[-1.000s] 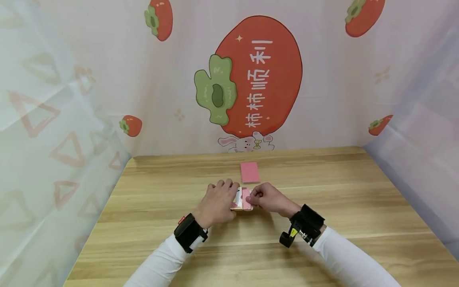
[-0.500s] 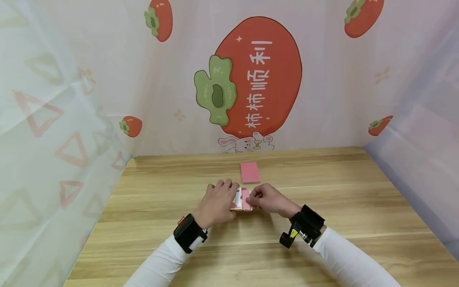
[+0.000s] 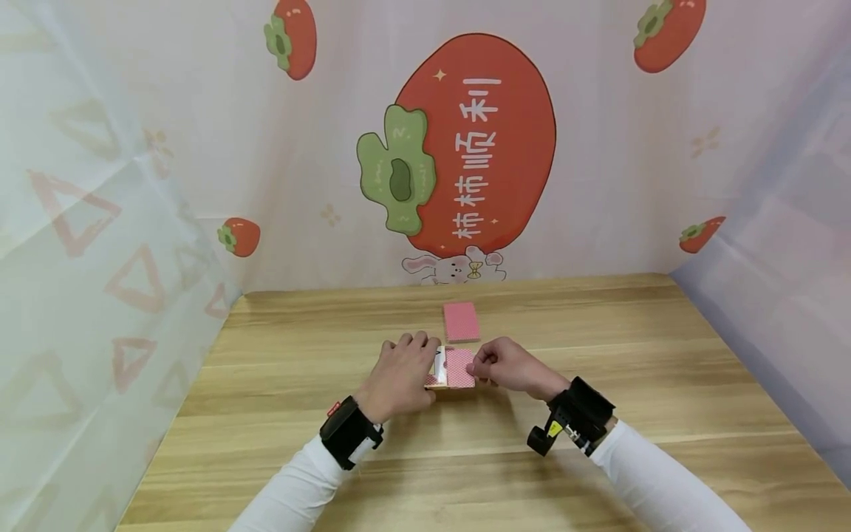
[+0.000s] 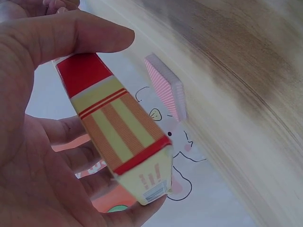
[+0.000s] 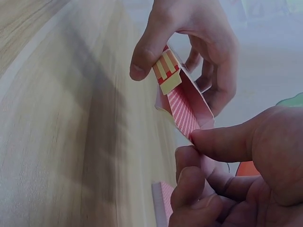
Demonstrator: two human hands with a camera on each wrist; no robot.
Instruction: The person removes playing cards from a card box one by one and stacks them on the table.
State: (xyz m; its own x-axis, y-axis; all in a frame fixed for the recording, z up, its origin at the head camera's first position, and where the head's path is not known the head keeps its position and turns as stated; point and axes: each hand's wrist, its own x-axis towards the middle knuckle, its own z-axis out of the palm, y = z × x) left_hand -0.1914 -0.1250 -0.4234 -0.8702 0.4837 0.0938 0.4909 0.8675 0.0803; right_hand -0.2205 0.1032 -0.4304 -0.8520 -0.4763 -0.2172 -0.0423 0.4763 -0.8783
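Note:
My left hand [image 3: 407,373] grips a playing-card box [image 3: 439,368] from its far and near sides. In the left wrist view, the box [image 4: 124,125] has a striped tan, cream and red side, with my thumb along it. From its right end sticks out a pink-patterned playing card [image 3: 460,368]; whether it is a single card is unclear. Thumb and index finger of my right hand [image 3: 508,367] pinch the outer edge of this card [image 5: 182,113], as the right wrist view shows. Behind the box lies a pink-backed deck of cards [image 3: 462,322], untouched.
A wooden table [image 3: 319,473] lies under both hands. At its back edge hangs a pale cloth backdrop [image 3: 585,185] printed with persimmons, and similar cloth walls [image 3: 86,295] close off the sides.
My right hand has moved a little to the right, and more of the pink-patterned card now shows beyond the box. The left hand keeps its grip; the deck behind stays put.

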